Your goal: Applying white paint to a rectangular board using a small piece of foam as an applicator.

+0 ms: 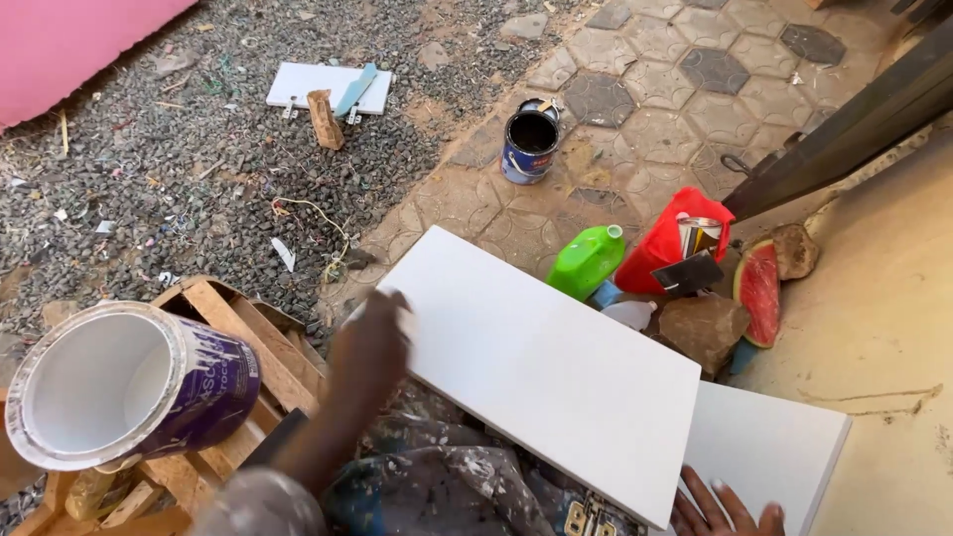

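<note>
Resting across the person's lap, a flat white rectangular board (pixel 541 372) has the left hand (pixel 369 347) blurred at its edge, grip unclear, the right hand (pixel 723 511) spread open beneath its near corner.

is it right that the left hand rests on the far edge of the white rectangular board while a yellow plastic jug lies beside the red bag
Not quite. In the head view the plastic jug is green, not yellow. The left hand does rest on the far edge of the white rectangular board, and the jug lies beside the red bag.

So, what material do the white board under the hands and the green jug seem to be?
White board: probably painted wood or fibreboard, matte; flat, thick straight edges, a hinge at its near edge. Green jug: plastic, glossy, with soft highlights on its moulded shape.
</note>
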